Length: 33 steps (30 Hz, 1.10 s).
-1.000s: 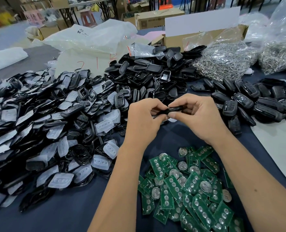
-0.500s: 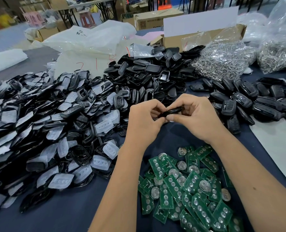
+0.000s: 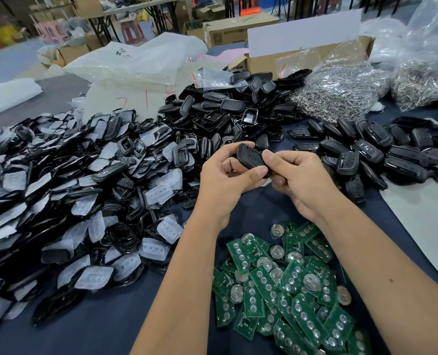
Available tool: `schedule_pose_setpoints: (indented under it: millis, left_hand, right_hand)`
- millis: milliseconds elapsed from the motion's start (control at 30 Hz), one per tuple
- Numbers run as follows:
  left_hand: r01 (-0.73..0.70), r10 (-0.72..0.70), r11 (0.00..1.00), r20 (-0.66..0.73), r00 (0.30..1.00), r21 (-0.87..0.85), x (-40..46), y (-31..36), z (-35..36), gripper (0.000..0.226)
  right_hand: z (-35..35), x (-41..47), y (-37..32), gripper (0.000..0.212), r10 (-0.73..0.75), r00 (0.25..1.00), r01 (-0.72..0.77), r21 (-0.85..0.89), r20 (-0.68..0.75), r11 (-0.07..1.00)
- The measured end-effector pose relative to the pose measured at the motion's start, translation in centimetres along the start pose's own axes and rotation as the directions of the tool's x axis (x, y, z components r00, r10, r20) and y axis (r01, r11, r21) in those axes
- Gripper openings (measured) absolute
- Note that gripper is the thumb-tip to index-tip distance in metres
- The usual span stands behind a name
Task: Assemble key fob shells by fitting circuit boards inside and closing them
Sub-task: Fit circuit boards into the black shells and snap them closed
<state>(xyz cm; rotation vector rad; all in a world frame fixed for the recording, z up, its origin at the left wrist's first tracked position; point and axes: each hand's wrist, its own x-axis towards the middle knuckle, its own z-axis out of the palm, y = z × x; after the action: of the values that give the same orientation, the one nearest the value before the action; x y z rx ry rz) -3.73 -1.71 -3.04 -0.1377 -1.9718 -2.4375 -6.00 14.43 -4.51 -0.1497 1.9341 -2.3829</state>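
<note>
1. Dark blue cloth (image 3: 89, 326) covers the worktable, and boxes and stools are seen in a storage space behind it.
2. At the left, a wide heap of open shell halves (image 3: 59, 196) with pale rubber button pads is spread over the cloth.
3. Behind the middle, a pile of black covers (image 3: 228, 108) is stacked against white plastic bags (image 3: 141, 62).
4. Above the cloth at the centre, one key fob (image 3: 250, 157) is held by both hands together: it is pinched between the thumb and fingertips of the left hand (image 3: 223, 180), and its other end is gripped by the right hand (image 3: 300, 180).
5. Compared with a second ago, the fob is no longer held edge-on as a thin dark strip; its broad face is now turned up toward the camera, and it is raised slightly.
6. No gap between the halves can be made out, so the shell is judged to be snapped shut and under inspection.
7. Below the hands, green circuit boards (image 3: 289, 285) lie in a loose pile, ready for the next shell.
8. At the right, closed fobs (image 3: 382, 152) are gathered, with bags of metal rings (image 3: 341, 90) behind them; the held fob is probably destined for that group.
</note>
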Motion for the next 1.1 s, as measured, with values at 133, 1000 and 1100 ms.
schedule_pose_setpoints:
  millis: [133,1000,1100]
  left_hand:
    - [0.049,-0.048,0.997,0.015,0.999,-0.067,0.2,0.1,-0.3,0.025]
    - [0.143,-0.165,0.983,-0.202,0.965,-0.118,0.4,0.0,-0.1,0.016]
    - [0.128,-0.140,0.990,-0.234,0.962,-0.064,0.5,-0.1,-0.2,0.013]
  right_hand:
    - [-0.1,0.2,0.3,0.038,0.009,1.000,-0.009,0.019,-0.012,1.000]
    - [0.9,-0.5,0.3,0.024,-0.065,0.998,0.062,-0.101,-0.018,0.993]
    - [0.6,-0.7,0.2,0.007,-0.108,0.993,0.113,-0.165,0.036,0.980]
